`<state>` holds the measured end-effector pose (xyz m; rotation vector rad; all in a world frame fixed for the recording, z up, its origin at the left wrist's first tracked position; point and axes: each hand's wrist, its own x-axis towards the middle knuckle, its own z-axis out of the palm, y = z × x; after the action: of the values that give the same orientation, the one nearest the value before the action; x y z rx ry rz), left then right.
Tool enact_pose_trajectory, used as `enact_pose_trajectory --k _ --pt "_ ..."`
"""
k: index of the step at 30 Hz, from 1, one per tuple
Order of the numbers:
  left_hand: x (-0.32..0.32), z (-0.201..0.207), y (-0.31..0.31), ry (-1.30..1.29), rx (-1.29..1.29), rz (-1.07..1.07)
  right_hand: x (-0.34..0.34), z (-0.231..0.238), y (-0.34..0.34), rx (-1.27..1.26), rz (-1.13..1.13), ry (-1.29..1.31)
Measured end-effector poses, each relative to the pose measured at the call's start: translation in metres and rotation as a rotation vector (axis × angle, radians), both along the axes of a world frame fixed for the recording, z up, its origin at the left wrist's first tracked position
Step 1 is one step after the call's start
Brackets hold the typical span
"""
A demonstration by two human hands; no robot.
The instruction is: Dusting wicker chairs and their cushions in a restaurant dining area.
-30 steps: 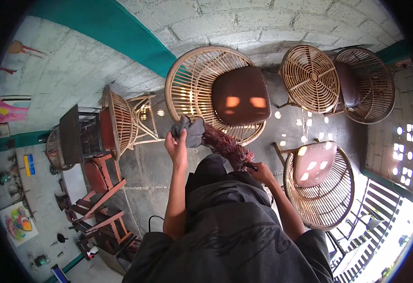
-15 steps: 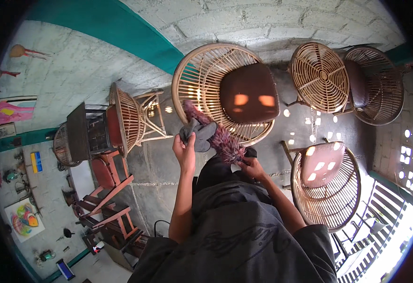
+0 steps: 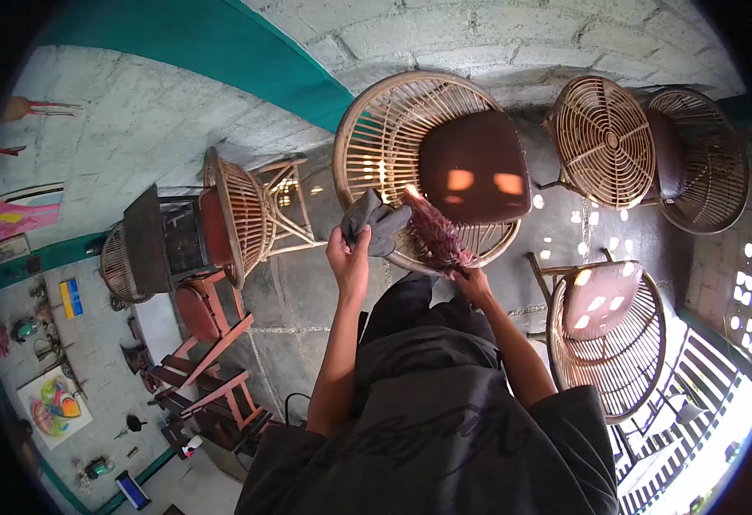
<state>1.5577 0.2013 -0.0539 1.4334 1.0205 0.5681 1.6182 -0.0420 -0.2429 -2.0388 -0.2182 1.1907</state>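
The pale block wall [image 3: 479, 34] stood at the far side, and the grey floor [image 3: 273, 300] spread below it. On that floor, just beyond the person, was a large round cane chair [image 3: 397, 142]; a smaller-looking cane chair [image 3: 608, 378] stood to the right and nearer. Far right was a round cane table [image 3: 603, 142]. The brown cushion [image 3: 475, 163] filled the right part of the large chair, two bright sun patches on it.

The reddish feather duster [image 3: 438, 233] was over the near rim of that chair, its tip angled far and left; whether it touched the cane could not be told. Just left of it hung a bunched grey cloth [image 3: 374, 225].

The left hand [image 3: 349, 256] pinched the cloth between thumb and fingers. The right hand [image 3: 473, 285] had its fingers closed around the duster's near end, the handle mostly hidden.

Good handling probably called for a loose wrist, light pressure on the feathers so they would not snag between the slats, and the cloth held clear of them.
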Motion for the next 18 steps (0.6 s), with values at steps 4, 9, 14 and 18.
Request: enact_pose_trajectory --k 4,9,14,18 --pt "-0.008 0.001 0.009 -0.018 0.034 0.025 -0.023 0.058 -0.004 0.214 0.037 0.089" --pt "-0.008 0.003 0.016 -0.037 0.071 0.039 -0.052 0.072 0.001 0.348 -0.071 0.016" --pt "0.014 0.004 0.019 -0.026 0.057 0.009 -0.05 0.005 0.025 0.055 -0.149 -0.072" --pt "0.022 -0.005 0.027 0.002 0.049 -0.044 -0.031 -0.019 0.051 -0.021 -0.238 -0.237"
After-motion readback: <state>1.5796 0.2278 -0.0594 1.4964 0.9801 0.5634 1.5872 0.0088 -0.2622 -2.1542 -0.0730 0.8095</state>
